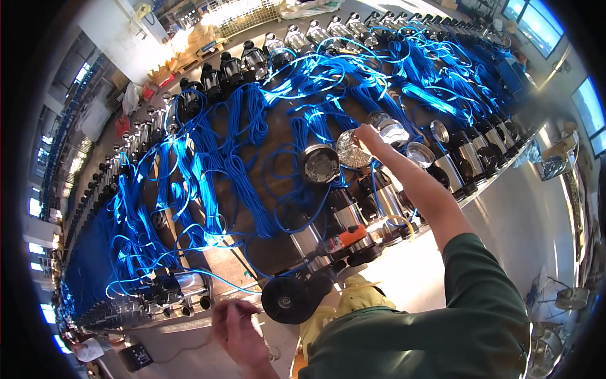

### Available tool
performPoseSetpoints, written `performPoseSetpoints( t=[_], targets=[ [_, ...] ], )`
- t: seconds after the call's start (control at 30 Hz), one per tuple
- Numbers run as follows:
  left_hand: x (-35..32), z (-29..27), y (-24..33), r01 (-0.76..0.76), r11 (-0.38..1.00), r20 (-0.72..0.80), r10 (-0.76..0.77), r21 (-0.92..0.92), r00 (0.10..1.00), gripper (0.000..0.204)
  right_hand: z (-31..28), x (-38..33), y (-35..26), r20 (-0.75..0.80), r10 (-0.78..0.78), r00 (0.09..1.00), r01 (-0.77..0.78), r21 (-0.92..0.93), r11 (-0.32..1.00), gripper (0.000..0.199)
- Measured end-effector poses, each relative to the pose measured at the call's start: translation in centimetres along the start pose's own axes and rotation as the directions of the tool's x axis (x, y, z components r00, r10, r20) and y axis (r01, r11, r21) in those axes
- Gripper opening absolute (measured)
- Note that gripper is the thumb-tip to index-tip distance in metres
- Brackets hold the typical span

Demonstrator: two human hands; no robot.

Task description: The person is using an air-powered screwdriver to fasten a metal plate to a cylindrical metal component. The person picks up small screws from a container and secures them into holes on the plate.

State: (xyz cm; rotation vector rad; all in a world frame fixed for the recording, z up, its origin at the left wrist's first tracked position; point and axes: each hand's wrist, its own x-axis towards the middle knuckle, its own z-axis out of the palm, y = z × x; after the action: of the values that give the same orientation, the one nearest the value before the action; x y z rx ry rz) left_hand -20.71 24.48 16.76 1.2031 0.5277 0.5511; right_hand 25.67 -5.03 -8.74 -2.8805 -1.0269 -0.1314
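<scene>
My right hand (367, 139) reaches across the workbench into a round metal bowl (351, 151) heaped with small shiny pieces. Its fingers are drawn together at the pieces, and what they hold is too small to make out. Another bowl, dark inside (319, 163), stands just left of it. Low in the picture, my left hand (238, 335) hovers off the bench edge, smeared by motion with its fingers bent. To the right of that hand is a cylindrical pump with a black round end (285, 300). Beyond the pump lies an orange-bodied power tool (346, 238).
Bundles of blue cable (243, 189) cover much of the dark bench (268, 142). Rows of steel cylindrical pumps (297, 39) line its far and left edges, with more pumps (467, 158) along the right side. Further small metal bowls (420, 153) stand beside my right forearm.
</scene>
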Motion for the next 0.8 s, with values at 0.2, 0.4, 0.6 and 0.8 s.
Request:
performPoseSetpoints(
  t=[0.2, 0.4, 0.6, 0.8],
  targets=[
    [1.9, 7.3, -1.6, 0.526, 0.815, 0.407, -0.406, -0.243, 0.818, 0.012, -0.8, -0.8, 1.4, -0.108, 0.145, 0.984, -0.121, 0.201, 0.972, 0.008],
    [2.8, 9.2, -5.0, 0.683, 0.668, 0.440, -0.540, -0.295, 0.718, 0.011, -2.6, -1.1, -0.5, -0.239, 0.192, 0.952, -0.077, 0.420, 0.904, 0.006],
    [2.5, 9.9, -6.1, 0.729, 0.631, 0.467, -0.576, -0.268, 0.670, 0.012, -0.7, -2.0, 0.8, -0.281, 0.228, 0.932, -0.085, 0.442, 0.893, 0.007],
    [2.4, 8.4, -7.0, 0.736, 0.618, 0.436, -0.602, -0.276, 0.669, 0.022, -10.1, -3.9, -7.2, -0.097, 0.340, 0.935, -0.122, 0.813, 0.569, 0.013]
  ],
)
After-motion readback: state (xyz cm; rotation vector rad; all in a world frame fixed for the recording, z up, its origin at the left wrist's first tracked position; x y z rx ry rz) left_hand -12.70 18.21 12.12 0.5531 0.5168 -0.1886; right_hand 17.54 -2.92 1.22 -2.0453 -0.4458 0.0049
